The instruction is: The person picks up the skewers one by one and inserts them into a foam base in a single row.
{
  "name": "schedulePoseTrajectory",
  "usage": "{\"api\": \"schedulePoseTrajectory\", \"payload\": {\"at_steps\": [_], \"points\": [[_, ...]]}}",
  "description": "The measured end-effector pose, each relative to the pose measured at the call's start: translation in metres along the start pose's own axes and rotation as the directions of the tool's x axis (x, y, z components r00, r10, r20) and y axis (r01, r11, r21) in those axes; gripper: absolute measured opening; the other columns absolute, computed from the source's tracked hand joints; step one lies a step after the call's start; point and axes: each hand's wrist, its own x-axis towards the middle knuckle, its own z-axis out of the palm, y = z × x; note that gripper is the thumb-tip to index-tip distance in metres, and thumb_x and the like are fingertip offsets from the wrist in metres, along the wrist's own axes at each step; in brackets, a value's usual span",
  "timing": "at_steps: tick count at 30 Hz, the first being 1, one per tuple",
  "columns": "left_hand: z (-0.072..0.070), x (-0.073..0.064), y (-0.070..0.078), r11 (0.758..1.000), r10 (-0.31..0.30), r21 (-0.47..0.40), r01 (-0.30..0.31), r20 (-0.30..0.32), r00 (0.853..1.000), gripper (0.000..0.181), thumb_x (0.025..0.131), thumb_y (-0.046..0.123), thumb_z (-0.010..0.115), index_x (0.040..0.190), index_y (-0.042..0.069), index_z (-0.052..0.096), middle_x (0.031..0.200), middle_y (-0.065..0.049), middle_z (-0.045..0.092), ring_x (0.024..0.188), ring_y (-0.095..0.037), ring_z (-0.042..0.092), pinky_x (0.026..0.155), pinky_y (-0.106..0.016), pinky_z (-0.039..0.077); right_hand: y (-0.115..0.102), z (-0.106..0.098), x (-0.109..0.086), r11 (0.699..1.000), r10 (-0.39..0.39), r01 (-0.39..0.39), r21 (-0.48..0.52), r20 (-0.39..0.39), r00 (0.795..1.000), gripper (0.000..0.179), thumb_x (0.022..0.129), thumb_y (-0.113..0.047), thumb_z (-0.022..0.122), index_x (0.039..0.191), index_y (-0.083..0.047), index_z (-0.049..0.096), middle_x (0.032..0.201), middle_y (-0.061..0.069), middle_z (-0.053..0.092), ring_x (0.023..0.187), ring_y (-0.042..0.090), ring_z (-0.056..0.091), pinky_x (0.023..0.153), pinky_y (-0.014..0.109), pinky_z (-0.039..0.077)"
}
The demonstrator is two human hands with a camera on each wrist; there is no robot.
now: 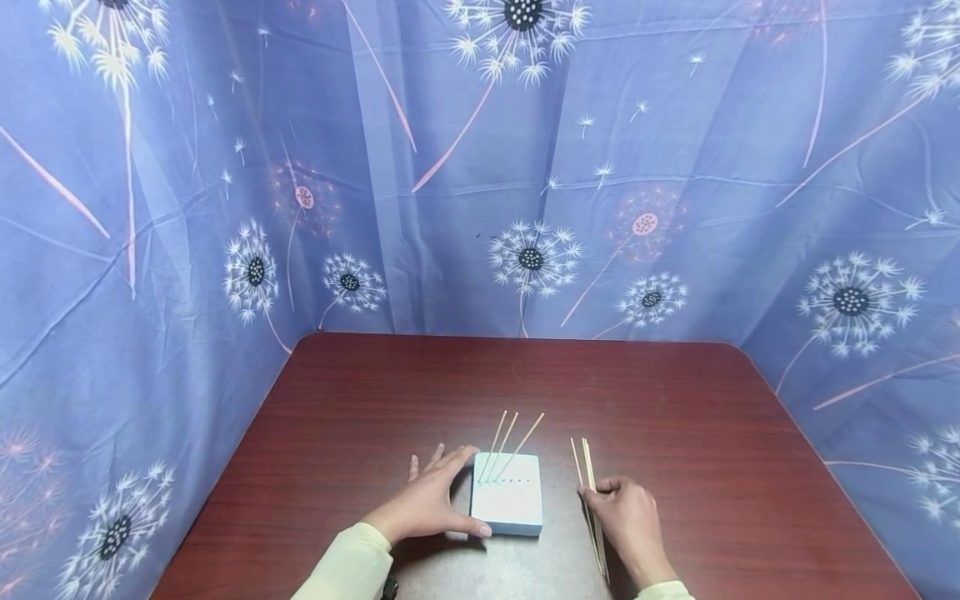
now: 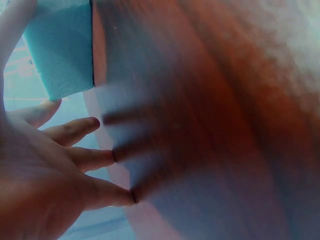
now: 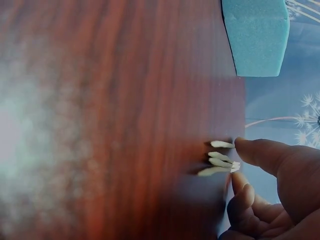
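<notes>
A pale blue-green foam block (image 1: 508,510) lies on the table with a row of small holes across its top. Three thin wooden sticks (image 1: 504,442) stand tilted in the holes at the left end of that row. My left hand (image 1: 431,502) holds the block's left side, thumb at the near corner and index finger at the far one; its other fingers spread away over the table (image 2: 200,125). Right of the block, my right hand (image 1: 626,517) has thumb and index finger around several loose wooden sticks (image 3: 220,161), whose near ends are fanned slightly apart.
The dark red wooden table (image 1: 360,400) has rounded far corners. A blue curtain (image 1: 450,250) with dandelion prints hangs behind it and along both sides. The sticks in the block rise toward the far side.
</notes>
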Motion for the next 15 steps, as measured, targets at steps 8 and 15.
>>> {"api": "schedulePoseTrajectory", "payload": {"at_steps": [8, 15], "points": [[0.0007, 0.0004, -0.0006, 1.000, 0.000, 0.003, 0.000, -0.001, 1.000, 0.121, 0.068, 0.059, 0.096, 0.162, 0.008, 0.040, 0.165, -0.021, 0.042, 0.156, -0.056, 0.021, 0.113, -0.087, -0.002, -0.0014, 0.0008, 0.0009, 1.000, -0.014, 0.014, -0.025, 0.014, 1.000, 0.018, 0.085, -0.026, 0.085, 0.082, -0.009, 0.081, 0.078, 0.008, 0.077, 0.079, 0.037, 0.072, 0.075, 0.055, 0.057], [0.0007, 0.0006, -0.0008, 1.000, 0.005, 0.005, -0.004, -0.002, 1.000, 0.121, 0.068, 0.059, 0.096, 0.162, 0.008, 0.040, 0.165, -0.021, 0.042, 0.156, -0.056, 0.021, 0.113, -0.087, -0.002, -0.0018, 0.0004, 0.0012, 1.000, -0.004, 0.005, -0.029, 0.023, 1.000, 0.020, 0.086, -0.028, 0.085, 0.082, -0.008, 0.082, 0.075, 0.005, 0.076, 0.075, 0.032, 0.071, 0.075, 0.055, 0.057]]}}
